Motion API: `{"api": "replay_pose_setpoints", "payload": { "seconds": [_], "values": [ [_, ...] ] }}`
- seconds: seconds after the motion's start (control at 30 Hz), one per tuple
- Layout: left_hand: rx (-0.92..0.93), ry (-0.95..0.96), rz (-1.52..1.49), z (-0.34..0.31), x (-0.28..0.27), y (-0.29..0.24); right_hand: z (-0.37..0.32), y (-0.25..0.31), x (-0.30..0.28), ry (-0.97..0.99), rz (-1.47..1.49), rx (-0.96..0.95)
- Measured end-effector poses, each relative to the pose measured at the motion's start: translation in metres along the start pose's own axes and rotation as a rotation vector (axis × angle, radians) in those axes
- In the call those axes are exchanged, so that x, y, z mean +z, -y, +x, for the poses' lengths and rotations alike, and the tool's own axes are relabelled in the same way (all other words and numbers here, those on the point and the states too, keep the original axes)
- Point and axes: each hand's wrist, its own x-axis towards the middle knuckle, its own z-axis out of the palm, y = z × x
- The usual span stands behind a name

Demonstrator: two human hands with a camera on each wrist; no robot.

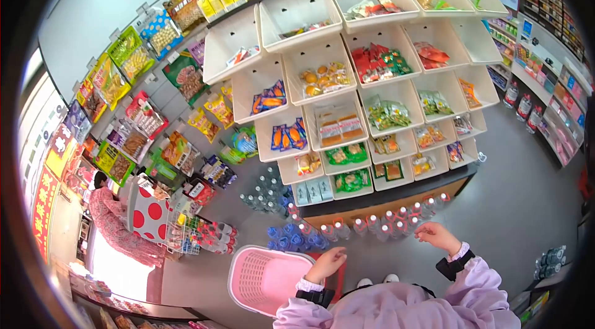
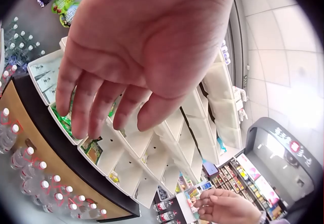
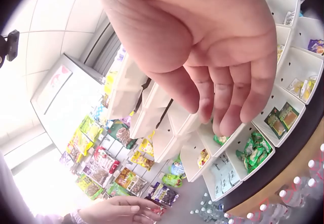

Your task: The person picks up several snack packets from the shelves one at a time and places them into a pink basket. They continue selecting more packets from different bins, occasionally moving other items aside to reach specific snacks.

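Head view: both hands are empty, the left hand (image 1: pixel 327 264) and right hand (image 1: pixel 439 237) held apart, fingers loosely bent and pinching nothing. Just left of the left hand, a pink plastic basket (image 1: pixel 282 282) with lattice-pierced walls sits mouth upward. Beyond both hands, smooth white bins (image 1: pixel 304 6) rise in tiers, tilted forward, likely so their glossy packets (image 1: pixel 389 112) show. Below them, clear white-capped bottles (image 1: pixel 361 227) stand in rows.
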Motion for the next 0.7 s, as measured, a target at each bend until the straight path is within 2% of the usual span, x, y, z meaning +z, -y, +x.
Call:
{"api": "replay_pose_setpoints", "payload": {
  "seconds": [0.13,0.2,0.33,0.4,0.47,0.53,0.63,0.7],
  "values": [
    [-0.034,-0.078,0.017,0.013,-0.018,0.008,0.042,0.016,0.0,0.116,0.003,-0.045],
    [0.009,-0.108,0.006,0.025,-0.033,0.015,0.06,0.036,0.008,0.171,0.006,-0.074],
    [0.082,-0.209,-0.026,0.067,-0.084,0.011,0.1,0.099,0.015,0.246,-0.076,-0.099],
    [0.059,-0.25,-0.076,0.087,-0.123,-0.018,0.121,0.138,0.014,0.274,-0.188,-0.131],
    [0.169,-0.358,-0.01,0.11,-0.159,-0.034,0.14,0.182,0.02,0.252,-0.246,-0.122],
    [0.279,-0.42,0.075,0.127,-0.2,-0.061,0.171,0.213,0.021,0.295,-0.474,-0.373],
    [0.378,-0.476,0.243,0.139,-0.264,-0.1,0.208,0.282,0.033,0.333,-0.607,-0.488],
    [0.47,-0.541,0.352,0.141,-0.306,-0.132,0.23,0.334,0.04,0.331,-0.797,-0.661]
  ]
}}
